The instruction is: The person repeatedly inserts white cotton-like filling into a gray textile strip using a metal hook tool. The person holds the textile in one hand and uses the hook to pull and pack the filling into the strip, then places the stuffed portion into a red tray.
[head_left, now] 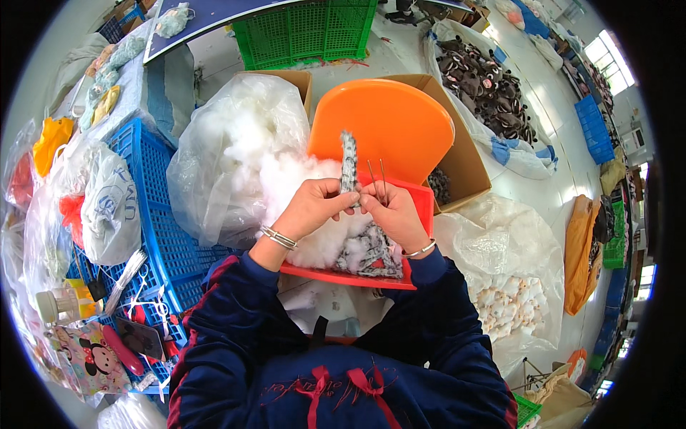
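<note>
Over a red tray [343, 277], both hands meet at the lower end of a narrow grey-and-white striped plush tube [349, 159], which points upward. My left hand [314, 204] pinches the tube between thumb and fingers. Close beside it, my right hand [394, 214] grips the tube's lower end and also keeps a thin two-pronged metal tool [383, 171] tucked in its fingers, prongs up. White fluffy stuffing [286, 175] fills the tray's left side and spills from a clear plastic bag [204, 175]. More grey striped plush pieces [368, 254] lie in the tray beneath my hands.
An orange chair back [382, 118] rises behind the tray, beside a cardboard box [464, 164]. Blue crates [161, 204] with bags and scissors stand left. A green crate [304, 32] is ahead. Sacks hold dark plush pieces [486, 86] and pale pieces [511, 304] at right.
</note>
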The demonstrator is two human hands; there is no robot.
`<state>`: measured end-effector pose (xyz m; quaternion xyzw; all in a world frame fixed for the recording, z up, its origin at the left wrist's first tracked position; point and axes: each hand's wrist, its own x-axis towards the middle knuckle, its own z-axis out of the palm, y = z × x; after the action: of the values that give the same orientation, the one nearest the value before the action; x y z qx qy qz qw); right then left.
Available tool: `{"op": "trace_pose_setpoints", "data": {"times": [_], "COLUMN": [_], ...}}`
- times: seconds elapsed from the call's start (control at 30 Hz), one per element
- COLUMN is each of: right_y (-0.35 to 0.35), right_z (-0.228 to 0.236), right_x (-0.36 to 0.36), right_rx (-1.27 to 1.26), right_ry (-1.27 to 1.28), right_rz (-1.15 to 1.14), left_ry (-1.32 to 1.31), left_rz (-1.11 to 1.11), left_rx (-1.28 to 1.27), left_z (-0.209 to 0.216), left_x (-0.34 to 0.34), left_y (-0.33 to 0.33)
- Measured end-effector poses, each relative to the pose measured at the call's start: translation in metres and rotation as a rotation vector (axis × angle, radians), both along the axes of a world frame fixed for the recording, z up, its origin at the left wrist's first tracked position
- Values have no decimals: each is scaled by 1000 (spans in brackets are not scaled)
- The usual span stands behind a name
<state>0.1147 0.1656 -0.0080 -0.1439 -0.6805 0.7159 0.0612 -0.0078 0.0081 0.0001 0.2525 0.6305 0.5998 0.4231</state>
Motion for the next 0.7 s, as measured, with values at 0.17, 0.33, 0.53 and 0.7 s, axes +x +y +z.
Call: {"op": "trace_pose_setpoints", "data": {"times": [0.17,0.33,0.53,0.7], "right_y": [11,26,22,26], "right_z": [13,10,15,9], "right_x": [0,5,5,3], "right_rx": [147,235,325,325], "right_ry": [-82,-40,-47,-30], "right_rz": [18,84,107,84], "left_ry": [-59,-107,-158,-168], "left_rz": [-18,198,247,211], "left_rx": [-7,99,123,158], "left_z": [-6,-6,-7,-8], "left_x": [-7,-13,-17,-20], "left_y": [-1,0,-1,-3]}}
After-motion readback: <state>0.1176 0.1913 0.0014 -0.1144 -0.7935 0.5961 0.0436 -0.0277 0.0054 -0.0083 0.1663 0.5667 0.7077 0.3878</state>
